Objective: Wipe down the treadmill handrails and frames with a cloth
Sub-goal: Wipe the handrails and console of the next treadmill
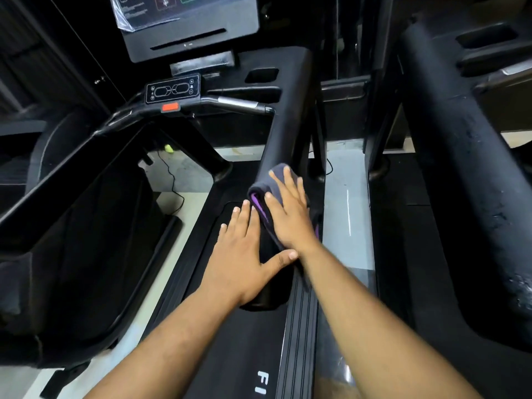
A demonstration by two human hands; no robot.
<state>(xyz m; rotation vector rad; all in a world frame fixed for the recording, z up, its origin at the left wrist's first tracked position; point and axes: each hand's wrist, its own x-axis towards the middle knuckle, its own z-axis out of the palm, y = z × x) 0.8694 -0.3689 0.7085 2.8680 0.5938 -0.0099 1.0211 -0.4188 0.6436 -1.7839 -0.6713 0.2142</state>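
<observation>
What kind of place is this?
Most likely a gym. A treadmill console with a red stop button stands ahead, and a second machine's handrail runs alongside on the right.

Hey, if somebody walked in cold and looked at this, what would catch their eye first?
Two bare hands at the centre: the right hand presses flat on a grey and purple cloth draped over the treadmill's black handrail, while the left hand rests flat on the handrail just beside it. Next, the red button under the control panel, upper left.
</observation>
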